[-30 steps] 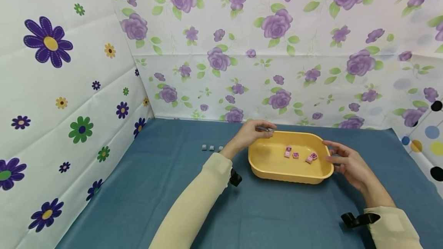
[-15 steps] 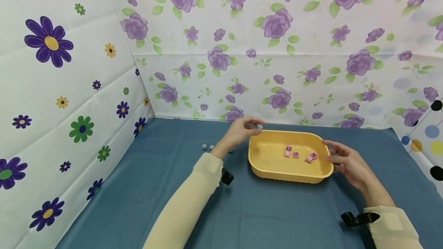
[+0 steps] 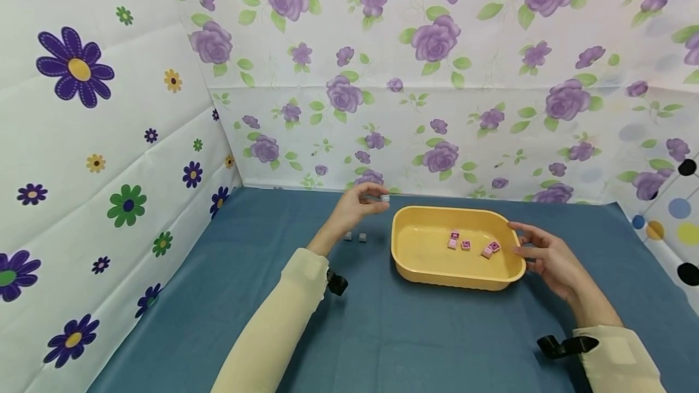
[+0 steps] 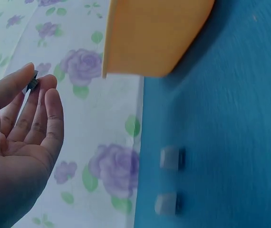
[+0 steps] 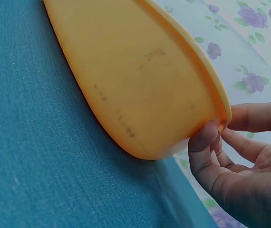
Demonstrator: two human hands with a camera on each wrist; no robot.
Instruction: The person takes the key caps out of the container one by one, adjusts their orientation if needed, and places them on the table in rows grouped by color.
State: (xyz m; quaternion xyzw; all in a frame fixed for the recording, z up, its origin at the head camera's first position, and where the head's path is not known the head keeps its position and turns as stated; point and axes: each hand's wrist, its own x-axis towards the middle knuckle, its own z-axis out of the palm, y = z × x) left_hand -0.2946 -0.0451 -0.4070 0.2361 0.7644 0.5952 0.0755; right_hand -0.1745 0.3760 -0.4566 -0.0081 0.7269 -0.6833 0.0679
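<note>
Between thumb and fingertips my left hand pinches a small light-grey keycap, held above the cloth to the left of the yellow tray. In the left wrist view this keycap shows a dark side. Two more grey keycaps lie on the cloth beneath that hand; the forearm may hide others. My right hand grips the right end of the tray, with fingers at its rim and the thumb against the outside wall. Several pink keycaps lie inside the tray, some showing their hollow undersides.
A blue cloth covers the table. White flowered sheets hang behind it and at the left side. Black wrist straps with cameras sit on both sleeves.
My left hand has moved left, from over the tray's back-left rim to beside it, still pinching the grey keycap. The right hand and the tray have stayed in place.
</note>
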